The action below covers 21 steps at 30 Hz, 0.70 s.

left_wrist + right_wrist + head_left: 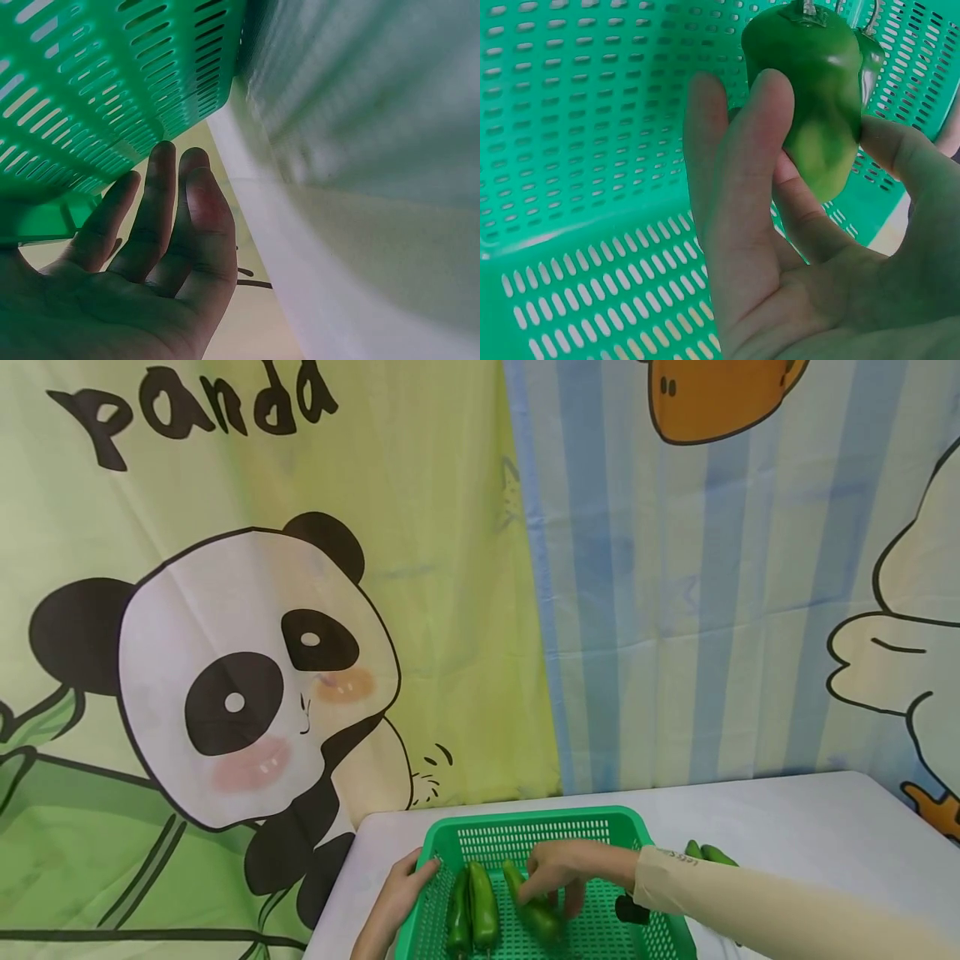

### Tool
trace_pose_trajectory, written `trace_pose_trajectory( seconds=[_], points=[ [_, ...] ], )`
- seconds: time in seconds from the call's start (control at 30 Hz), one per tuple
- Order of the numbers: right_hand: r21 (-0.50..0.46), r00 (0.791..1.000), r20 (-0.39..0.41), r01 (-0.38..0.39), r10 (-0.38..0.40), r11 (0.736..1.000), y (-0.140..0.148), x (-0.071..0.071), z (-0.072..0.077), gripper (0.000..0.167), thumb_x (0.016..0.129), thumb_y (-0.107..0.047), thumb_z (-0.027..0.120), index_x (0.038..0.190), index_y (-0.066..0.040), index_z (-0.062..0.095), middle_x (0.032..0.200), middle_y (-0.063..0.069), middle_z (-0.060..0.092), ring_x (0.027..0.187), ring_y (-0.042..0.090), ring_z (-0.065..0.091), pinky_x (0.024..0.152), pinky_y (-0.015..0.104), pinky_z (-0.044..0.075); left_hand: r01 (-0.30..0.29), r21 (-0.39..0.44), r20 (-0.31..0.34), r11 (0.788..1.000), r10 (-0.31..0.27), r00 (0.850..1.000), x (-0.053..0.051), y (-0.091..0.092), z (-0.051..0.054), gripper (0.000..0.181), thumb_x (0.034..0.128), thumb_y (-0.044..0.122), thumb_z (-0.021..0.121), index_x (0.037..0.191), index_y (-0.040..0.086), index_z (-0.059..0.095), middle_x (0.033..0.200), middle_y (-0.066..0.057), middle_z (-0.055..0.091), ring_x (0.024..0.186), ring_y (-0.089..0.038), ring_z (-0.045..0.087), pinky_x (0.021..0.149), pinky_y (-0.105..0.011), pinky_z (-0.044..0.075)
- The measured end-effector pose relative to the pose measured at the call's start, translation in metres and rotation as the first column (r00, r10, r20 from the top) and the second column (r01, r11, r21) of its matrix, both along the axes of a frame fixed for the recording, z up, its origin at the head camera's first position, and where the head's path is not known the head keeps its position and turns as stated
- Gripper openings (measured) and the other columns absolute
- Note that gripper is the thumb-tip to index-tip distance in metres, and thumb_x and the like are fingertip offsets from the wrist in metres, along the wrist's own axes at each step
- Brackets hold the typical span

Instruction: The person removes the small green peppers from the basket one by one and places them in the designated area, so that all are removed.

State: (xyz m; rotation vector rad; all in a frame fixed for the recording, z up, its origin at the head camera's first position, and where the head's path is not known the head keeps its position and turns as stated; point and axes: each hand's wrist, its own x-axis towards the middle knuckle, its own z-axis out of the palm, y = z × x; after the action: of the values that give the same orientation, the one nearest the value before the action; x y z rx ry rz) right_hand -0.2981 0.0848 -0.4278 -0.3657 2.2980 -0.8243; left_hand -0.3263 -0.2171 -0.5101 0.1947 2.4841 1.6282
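Inside the green basket (525, 817), my right hand (558, 872) holds a green pepper (542, 920) between thumb and fingers. The right wrist view shows that pepper (810, 97) with its stem end up, the thumb on one side and the fingers of my right hand (780, 247) on the other. Two more peppers (483, 910) lie side by side at the basket's left. My left hand (397, 897) is at the basket's left wall, thumb over the rim; in the left wrist view the fingers of this hand (150, 255) extend along the outside of the basket (112, 90).
More green peppers (716, 855) lie on the white table (795, 810) to the right of the basket, partly behind my right sleeve (735, 893). A panda curtain (465, 610) and a blue striped curtain (637, 610) hang behind the table.
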Motion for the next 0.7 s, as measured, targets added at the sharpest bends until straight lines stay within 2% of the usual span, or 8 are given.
trace_pose_trajectory(
  seconds=[0.07,0.23,0.37,0.5,0.7],
  points=[
    [0.005,1.000,-0.019,-0.011,0.011,1.000,0.004,0.002,0.003,0.022,0.092,-0.039,0.070,0.094,-0.017,0.071,0.083,0.005,0.070,0.078,0.038,0.074,0.068,0.041,0.061,-0.003,-0.004,0.000,1.000,0.003,1.000,0.000,0.000,0.000,0.055,0.1013,0.036,0.056,0.143,0.000,0.052,0.123,-0.020,0.066,0.093,-0.020,0.068,0.075,-0.037,0.060],
    [0.020,0.999,-0.024,-0.026,0.026,0.999,0.011,0.006,0.013,0.023,0.092,-0.040,0.069,0.092,-0.018,0.071,0.083,0.003,0.071,0.077,0.038,0.074,0.068,0.037,0.061,-0.003,-0.008,0.002,1.000,0.003,1.000,0.000,0.001,0.000,0.056,0.1014,0.037,0.056,0.144,0.001,0.051,0.126,-0.020,0.065,0.095,-0.019,0.068,0.077,-0.037,0.059],
    [-0.021,1.000,-0.008,-0.031,0.030,0.999,0.017,0.008,0.024,0.022,0.093,-0.038,0.070,0.092,-0.016,0.071,0.085,0.005,0.071,0.079,0.040,0.074,0.063,0.042,0.061,-0.003,-0.009,0.006,1.000,0.003,1.000,0.000,0.000,0.001,0.056,0.1015,0.037,0.055,0.143,0.001,0.052,0.125,-0.020,0.065,0.095,-0.019,0.068,0.077,-0.037,0.059],
    [-0.052,1.000,-0.006,-0.026,0.025,0.998,0.024,0.011,0.032,0.027,0.092,-0.038,0.070,0.087,-0.011,0.070,0.085,0.010,0.071,0.078,0.042,0.073,0.062,0.046,0.061,-0.001,-0.004,0.007,1.000,0.001,1.000,0.001,0.000,0.002,0.055,0.1017,0.037,0.055,0.143,0.000,0.052,0.123,-0.019,0.066,0.094,-0.019,0.068,0.076,-0.037,0.059],
    [-0.042,1.000,0.008,-0.002,0.002,0.999,0.035,0.011,0.040,0.024,0.093,-0.039,0.070,0.099,-0.016,0.070,0.088,0.009,0.070,0.079,0.038,0.074,0.061,0.042,0.061,0.003,0.004,0.010,1.000,-0.003,1.000,0.000,0.000,0.001,0.054,0.1017,0.037,0.055,0.143,0.002,0.053,0.121,-0.019,0.066,0.092,-0.019,0.068,0.075,-0.037,0.060]
  ],
)
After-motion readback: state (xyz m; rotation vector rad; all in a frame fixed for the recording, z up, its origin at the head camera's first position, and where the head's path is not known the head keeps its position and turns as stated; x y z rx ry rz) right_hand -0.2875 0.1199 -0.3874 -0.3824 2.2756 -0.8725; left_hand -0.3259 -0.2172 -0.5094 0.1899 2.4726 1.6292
